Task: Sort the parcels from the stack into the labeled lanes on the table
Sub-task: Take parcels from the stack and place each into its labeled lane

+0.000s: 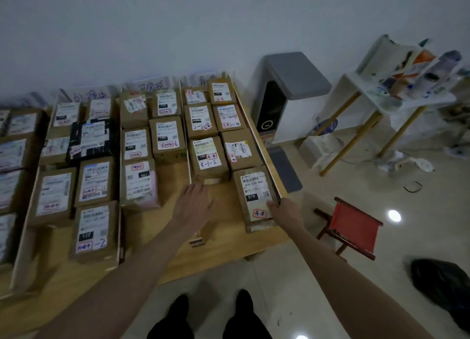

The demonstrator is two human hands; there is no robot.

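A wooden table (223, 226) is split by thin dividers into lanes, each filled with brown cardboard parcels bearing white labels. In the rightmost lane the nearest parcel (255, 195), marked 070, lies beside the right rail. My right hand (283, 209) grips that parcel at its near right edge. My left hand (194, 205) hovers flat, fingers spread, over the bare wood just in front of the parcel marked 4-1-3 (208, 158). Paper lane labels (152, 85) stand along the far edge against the wall.
A grey and white appliance (287, 97) stands right of the table. A small red stool (352, 228) sits on the tiled floor near my right arm. A white side table (376, 102) holds clutter; a black bag (442, 285) lies at right.
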